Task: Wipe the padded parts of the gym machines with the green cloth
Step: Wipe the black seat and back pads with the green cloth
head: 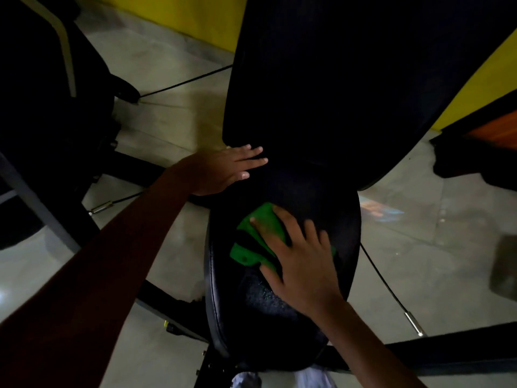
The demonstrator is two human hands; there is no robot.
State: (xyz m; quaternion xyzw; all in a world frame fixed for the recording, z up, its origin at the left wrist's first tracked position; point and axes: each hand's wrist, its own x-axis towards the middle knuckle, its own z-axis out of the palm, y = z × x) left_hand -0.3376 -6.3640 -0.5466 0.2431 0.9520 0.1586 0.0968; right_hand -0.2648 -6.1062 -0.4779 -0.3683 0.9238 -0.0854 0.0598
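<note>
A black padded seat [237,312] of a gym machine fills the lower middle, with its tall black back pad [335,79] rising behind it. The green cloth [256,236] lies on the upper part of the seat. My right hand [299,256] presses flat on the cloth with fingers spread, covering its right side. My left hand [226,169] rests flat and open at the lower left edge of the back pad, where it meets the seat, holding nothing.
Black frame bars [447,354] run under the seat. Thin cables with metal ends [414,323] cross the grey tiled floor on both sides. Another dark machine [42,93] stands at the left. A yellow wall [195,15] is behind.
</note>
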